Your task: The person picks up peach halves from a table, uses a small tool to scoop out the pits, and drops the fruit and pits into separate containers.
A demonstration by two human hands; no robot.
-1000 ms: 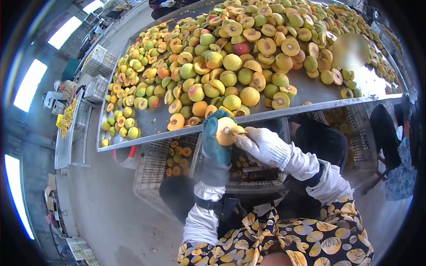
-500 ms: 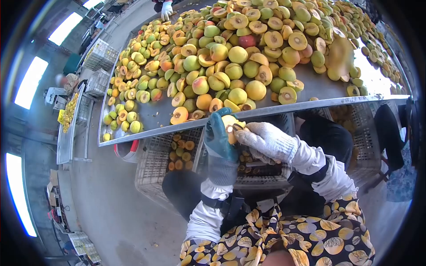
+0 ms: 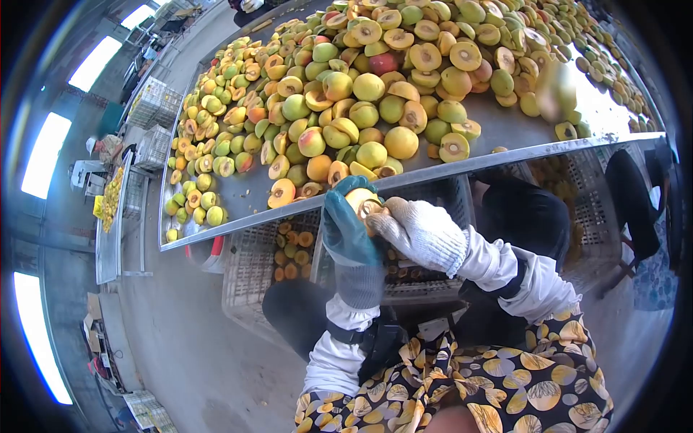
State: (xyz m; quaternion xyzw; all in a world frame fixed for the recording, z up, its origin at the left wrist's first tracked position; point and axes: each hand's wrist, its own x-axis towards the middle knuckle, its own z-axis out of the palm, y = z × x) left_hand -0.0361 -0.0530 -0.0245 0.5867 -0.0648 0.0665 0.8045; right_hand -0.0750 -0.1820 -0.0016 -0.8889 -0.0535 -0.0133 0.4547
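Observation:
My left hand [image 3: 349,229], in a green coated glove with a grey cuff, is wrapped round a halved yellow fruit [image 3: 361,200], cut face toward my right hand. My right hand [image 3: 422,229], in a white knit glove, is closed with its fingertips at the middle of the cut face; a small ring-like edge shows there, but whatever the fingers hold is too small to name. Both hands are just below the front rim of the metal table [image 3: 433,172], on which whole and halved fruits [image 3: 368,86] are heaped.
Below the table edge stand plastic crates [image 3: 249,270] with fruit halves inside. A red and white container [image 3: 209,252] is under the left corner. Further left are another table [image 3: 108,245] with yellow fruit, stacked crates [image 3: 155,101] and a person [image 3: 108,148].
The view has shifted slightly. My right fingertips have moved onto the cut face, and my left hand has turned the fruit a little. The co-worker's gloved hand at the top has pulled back from the heap.

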